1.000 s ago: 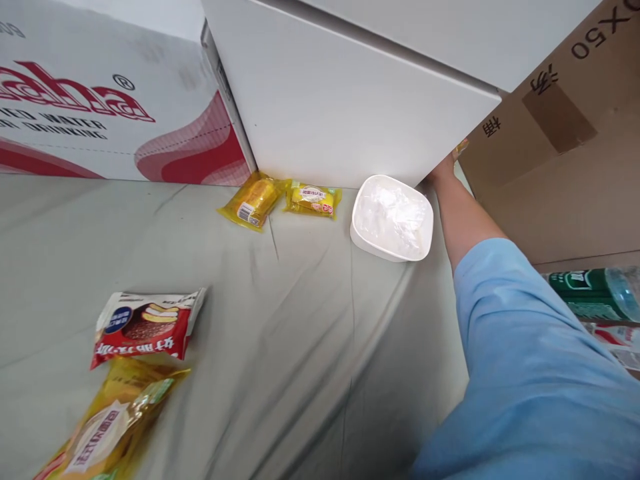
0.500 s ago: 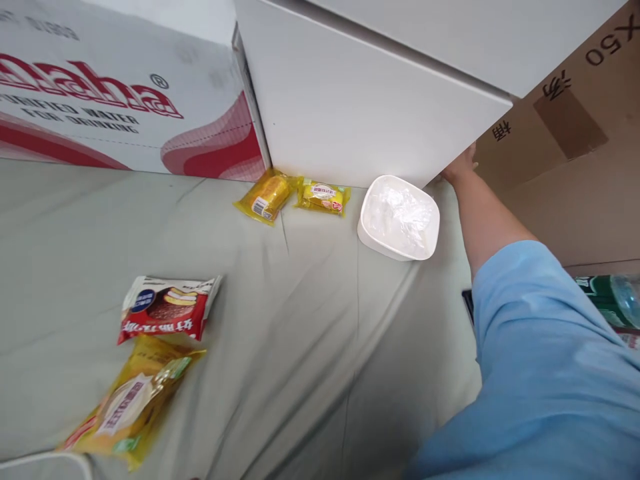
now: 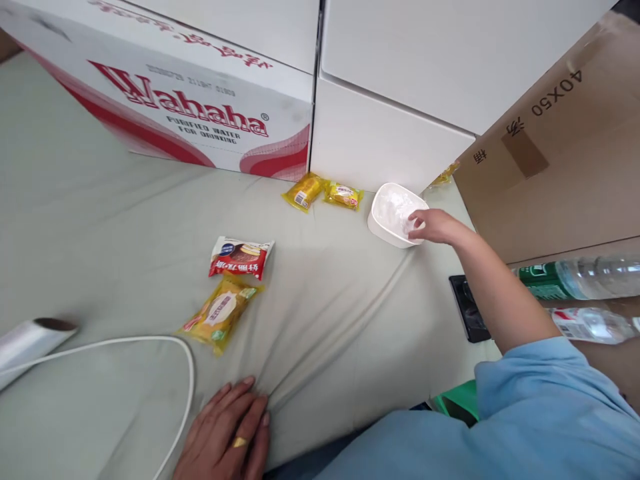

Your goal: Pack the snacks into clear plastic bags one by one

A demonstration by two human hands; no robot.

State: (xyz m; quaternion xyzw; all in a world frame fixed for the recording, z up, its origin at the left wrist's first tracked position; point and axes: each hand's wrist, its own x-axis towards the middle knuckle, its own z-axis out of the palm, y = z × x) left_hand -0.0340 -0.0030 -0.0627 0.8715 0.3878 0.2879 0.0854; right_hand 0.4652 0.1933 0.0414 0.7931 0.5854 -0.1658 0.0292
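My right hand (image 3: 431,225) reaches over the right rim of a white plastic tub (image 3: 387,233). Its fingers are curled but apart, above clear plastic film (image 3: 393,205) inside; contact with the film cannot be made out. Palm down, my left hand (image 3: 227,427) rests open on the pale green sheet (image 3: 320,313), a gold ring on one finger. Ahead of it lie a yellow-wrapped snack (image 3: 220,312) and a red and white snack packet (image 3: 240,258). Two small yellow packets (image 3: 303,191) sit left of the tub, against a white cabinet (image 3: 370,133).
A Wahaha water carton (image 3: 200,127) stands at the back left, a brown cardboard box (image 3: 540,153) at the right. More yellow wrapping (image 3: 445,175) shows behind the cabinet corner. Plastic bottles (image 3: 595,277) and a black phone-like object (image 3: 469,310) lie right. A white cable (image 3: 187,373) loops beside a silvery tube (image 3: 33,347).
My right hand has come back from behind the cabinet corner to the tub. Yellow wrapping now shows at that corner. The view has shifted back, bringing my left hand into sight.
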